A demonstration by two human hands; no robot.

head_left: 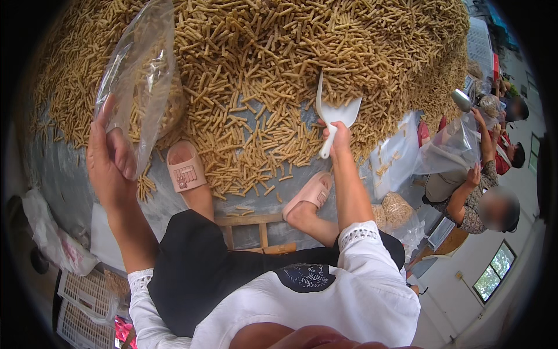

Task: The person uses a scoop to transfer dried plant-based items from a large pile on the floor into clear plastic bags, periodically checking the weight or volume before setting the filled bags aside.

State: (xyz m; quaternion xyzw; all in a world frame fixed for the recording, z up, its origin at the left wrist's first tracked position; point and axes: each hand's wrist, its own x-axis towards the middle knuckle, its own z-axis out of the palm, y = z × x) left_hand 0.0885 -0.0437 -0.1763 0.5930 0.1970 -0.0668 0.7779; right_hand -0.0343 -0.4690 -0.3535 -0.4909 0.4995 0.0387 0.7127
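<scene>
A wide heap of tan stick-shaped snack pieces (279,48) covers the surface before me. My left hand (111,152) holds a clear plastic bag (150,83) by its edge, with the fingers partly seen through the film; some sticks show inside it or through it. In my right hand (338,135) is the handle of a white plastic scoop (342,114), whose pan is pushed into the near side of the heap and bears sticks.
My feet in pink slides (188,172) rest at the heap's edge, with a bamboo stool (255,220) between them. At right, a co-worker (468,196) holds a metal scoop (462,100) and a clear bag (449,144). Filled bags (397,209) stand nearby; white plastic crates (85,296) are lower left.
</scene>
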